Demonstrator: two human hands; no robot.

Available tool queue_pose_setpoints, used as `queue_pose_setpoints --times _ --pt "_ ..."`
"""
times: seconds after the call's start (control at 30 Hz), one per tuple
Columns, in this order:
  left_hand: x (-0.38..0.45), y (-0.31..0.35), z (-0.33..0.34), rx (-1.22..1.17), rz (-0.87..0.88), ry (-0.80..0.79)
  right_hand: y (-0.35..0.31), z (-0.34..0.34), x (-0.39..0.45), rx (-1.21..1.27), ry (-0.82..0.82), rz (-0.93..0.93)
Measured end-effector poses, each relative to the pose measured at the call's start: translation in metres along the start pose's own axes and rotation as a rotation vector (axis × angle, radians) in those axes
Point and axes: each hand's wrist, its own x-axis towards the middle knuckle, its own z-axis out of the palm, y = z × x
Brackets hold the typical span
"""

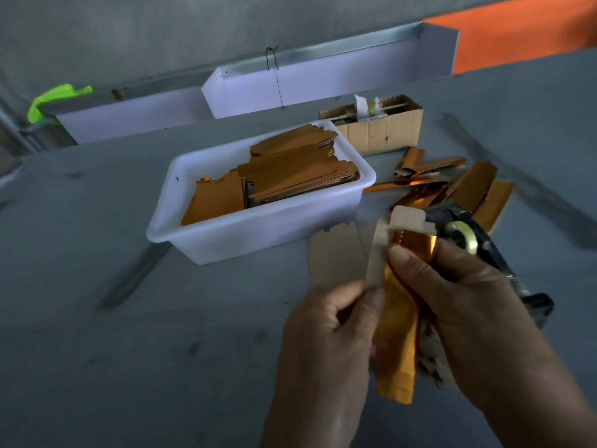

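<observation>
Both hands hold one flat gold-foil carton blank [399, 347] upright above the grey table [129, 350], its brown inner side partly turned toward me. My left hand [326, 334] pinches a brown side flap between thumb and fingers. My right hand [452, 295] grips the blank's right side, thumb pressed on the gold face near the top. The blank's top flaps stick up above both hands. Its lower end hangs below them.
A white plastic tub [258, 234] of stacked gold blanks stands in the middle. Folded gold cartons [458, 185] lie to its right. A tape dispenser [465, 237] sits behind my right hand. A cardboard box [381, 130] and white trays [290, 88] line the back.
</observation>
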Motion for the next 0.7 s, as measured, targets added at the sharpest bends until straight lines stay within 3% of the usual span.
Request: queue_pose_setpoints --times 0.13,0.2,0.27,0.33,0.4,0.47,0.6,0.7 --pt "-0.003 0.003 0.011 0.107 0.059 0.221 0.001 0.002 -0.001 0.016 -0.011 0.008" --pt "-0.006 0.001 0.016 0.217 0.192 0.303 0.001 0.002 0.0 0.022 -0.011 0.006" --pt "-0.006 -0.001 0.018 0.467 0.375 0.33 0.0 0.004 0.0 0.024 -0.008 0.004" --pt "-0.007 -0.003 0.021 0.744 0.437 0.281 0.0 0.007 -0.001 0.029 -0.01 0.004" --pt "-0.006 -0.005 0.022 0.882 0.481 0.354 0.001 0.008 -0.002 0.023 -0.022 0.016" --pt "-0.003 -0.003 0.021 0.852 0.458 0.356 0.0 0.008 -0.003 0.031 -0.036 0.035" --pt "-0.01 -0.007 0.032 1.024 0.452 0.334 0.0 0.01 -0.008 0.015 -0.032 0.04" --pt "-0.01 -0.009 0.033 0.87 0.467 0.254 0.003 0.006 -0.009 -0.006 0.013 0.048"
